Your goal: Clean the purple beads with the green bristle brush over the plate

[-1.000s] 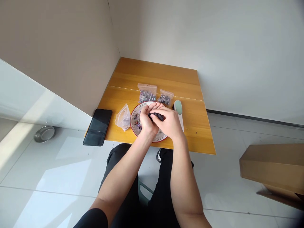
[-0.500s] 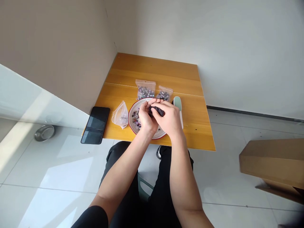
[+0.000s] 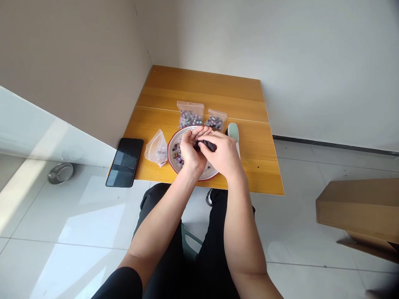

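A lumpy, dark purple bundle (image 3: 210, 145), seemingly of strung beads, is between my hands over the plate. My left hand (image 3: 190, 151) is cupped palm up beneath it, fingers stretched away from me. From the right, my right hand (image 3: 226, 153) pinches the bundle with thumb and fingers against the left palm. Part of it is hidden by the fingers. Below lies a white plate (image 3: 170, 155) with a dark red rim, holding loose purple, dark and pale beads (image 3: 177, 154) on its left side. My hands cover much of the plate.
Two zip bags of beads, a larger bag (image 3: 190, 118) and a smaller bag (image 3: 215, 120), lie behind the plate. Left are a crumpled clear bag (image 3: 156, 148) and a black phone (image 3: 124, 162). A pale green-topped object (image 3: 233, 132) sits right. A cardboard box (image 3: 358, 203) stands on the floor.
The left fingers have straightened a little, and the right hand has shifted slightly on the dark bundle. The whole view has moved a little; things on the table stay in place.
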`<action>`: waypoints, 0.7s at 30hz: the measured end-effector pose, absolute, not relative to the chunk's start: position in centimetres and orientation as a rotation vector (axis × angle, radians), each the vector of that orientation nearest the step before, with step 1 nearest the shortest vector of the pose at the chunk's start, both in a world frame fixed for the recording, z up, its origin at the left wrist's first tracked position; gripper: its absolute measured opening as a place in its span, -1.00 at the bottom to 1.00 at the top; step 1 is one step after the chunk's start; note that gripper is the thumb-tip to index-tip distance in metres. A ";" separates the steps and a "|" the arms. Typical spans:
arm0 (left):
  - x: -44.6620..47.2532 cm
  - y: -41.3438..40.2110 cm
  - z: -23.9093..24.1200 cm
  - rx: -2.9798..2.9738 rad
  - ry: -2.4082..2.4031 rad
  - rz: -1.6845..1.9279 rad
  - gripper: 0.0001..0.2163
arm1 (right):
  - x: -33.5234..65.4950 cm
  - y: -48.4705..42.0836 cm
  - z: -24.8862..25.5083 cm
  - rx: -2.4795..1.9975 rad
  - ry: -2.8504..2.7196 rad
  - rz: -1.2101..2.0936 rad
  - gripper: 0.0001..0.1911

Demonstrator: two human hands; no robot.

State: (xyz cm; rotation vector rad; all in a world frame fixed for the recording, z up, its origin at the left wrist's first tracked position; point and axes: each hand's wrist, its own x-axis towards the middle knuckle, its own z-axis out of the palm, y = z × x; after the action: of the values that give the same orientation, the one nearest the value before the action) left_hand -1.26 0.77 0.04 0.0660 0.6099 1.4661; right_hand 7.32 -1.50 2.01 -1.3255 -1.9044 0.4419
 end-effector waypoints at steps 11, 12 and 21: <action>-1.2 0.8 -0.1 0.072 0.606 1.473 -0.62 | 7.3 -1.6 2.1 -1.335 -1.916 0.435 -0.75; -1.2 0.8 -0.1 0.066 0.609 1.478 -0.62 | 7.3 -1.7 2.1 -1.300 -1.930 0.462 -0.76; -1.0 0.6 0.2 0.055 0.609 1.447 -0.62 | 7.3 -1.7 2.1 -1.364 -1.882 0.392 -0.74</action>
State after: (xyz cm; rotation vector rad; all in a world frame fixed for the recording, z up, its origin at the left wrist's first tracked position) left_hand -0.98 0.63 0.21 0.0553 0.6094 1.4465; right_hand 7.29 -1.67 2.13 -1.3643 -1.8824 0.3916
